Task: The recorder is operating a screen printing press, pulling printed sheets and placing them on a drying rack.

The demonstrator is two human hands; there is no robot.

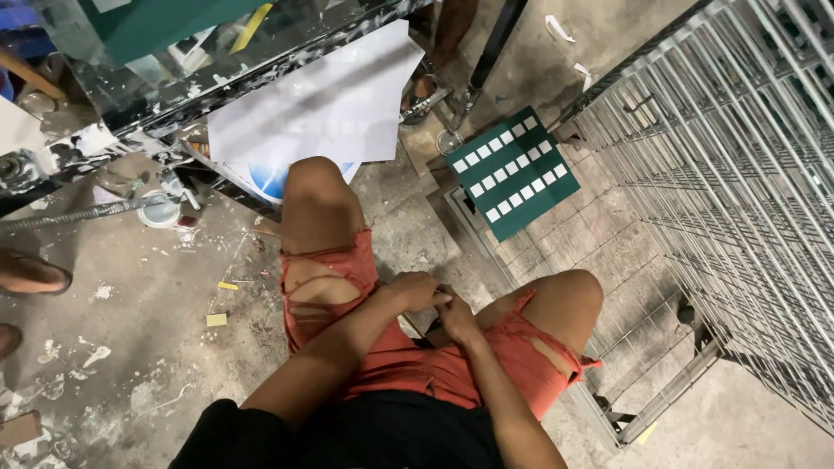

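Observation:
I am seated, looking down at my knees in torn orange-red shorts. My left hand and my right hand meet between my thighs, fingers curled and touching each other. Whether either hand holds a small object is hidden by the fingers. A green panel with rows of white squares lies on the floor ahead of my right knee.
A stack of grey wire-mesh grids leans at the right. A white sheet with a blue print lies under a paint-spattered bench at the upper left. Another person's sandalled foot shows at the left edge. The concrete floor is littered.

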